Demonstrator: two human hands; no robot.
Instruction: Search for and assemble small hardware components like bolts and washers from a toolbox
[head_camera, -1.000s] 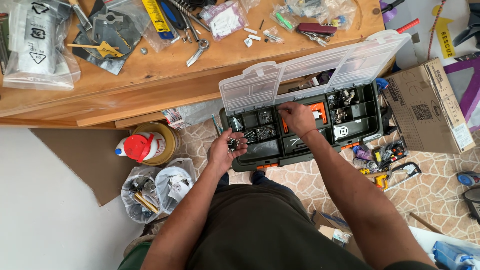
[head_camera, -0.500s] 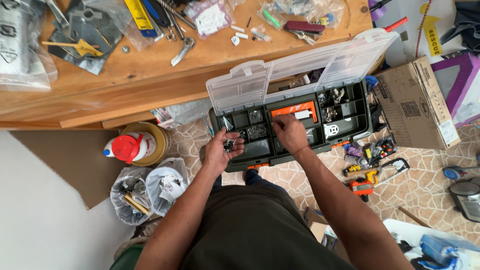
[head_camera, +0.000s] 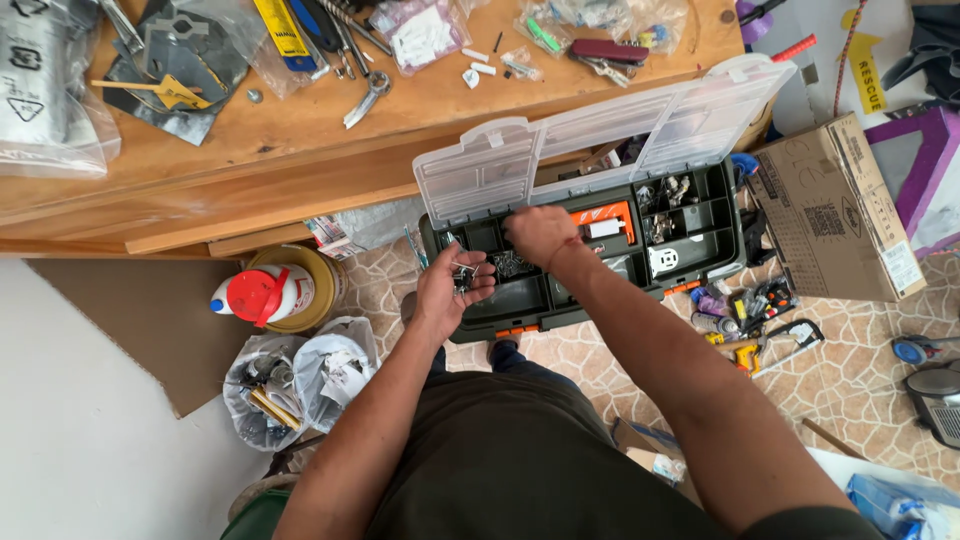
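My left hand (head_camera: 452, 290) is cupped palm up at the front left corner of the dark green organizer box (head_camera: 705, 262), its fingers curled round a small heap of metal screws (head_camera: 463, 278). My right hand (head_camera: 540, 235) is down inside the box, over the compartments left of the middle; its fingers are bent under and hidden by the back of the hand, so I cannot tell whether they pinch anything or are loose. The box stands on the tiled floor (head_camera: 850, 385) against the wooden workbench (head_camera: 300, 130), with its clear plastic lid (head_camera: 600, 140) thrown back toward twelve o'clock. From my right hand, an orange insert (head_camera: 610, 213) lies in the box at about two o'clock, and more small metal fittings fill the compartments out at three o'clock. A cardboard box (head_camera: 835, 215) sits further out at three o'clock, beyond the organizer. At nine o'clock from my left hand a white bottle with a red cap (head_camera: 255, 295) lies on a round tin, and white bags (head_camera: 300, 385) slump at about seven.
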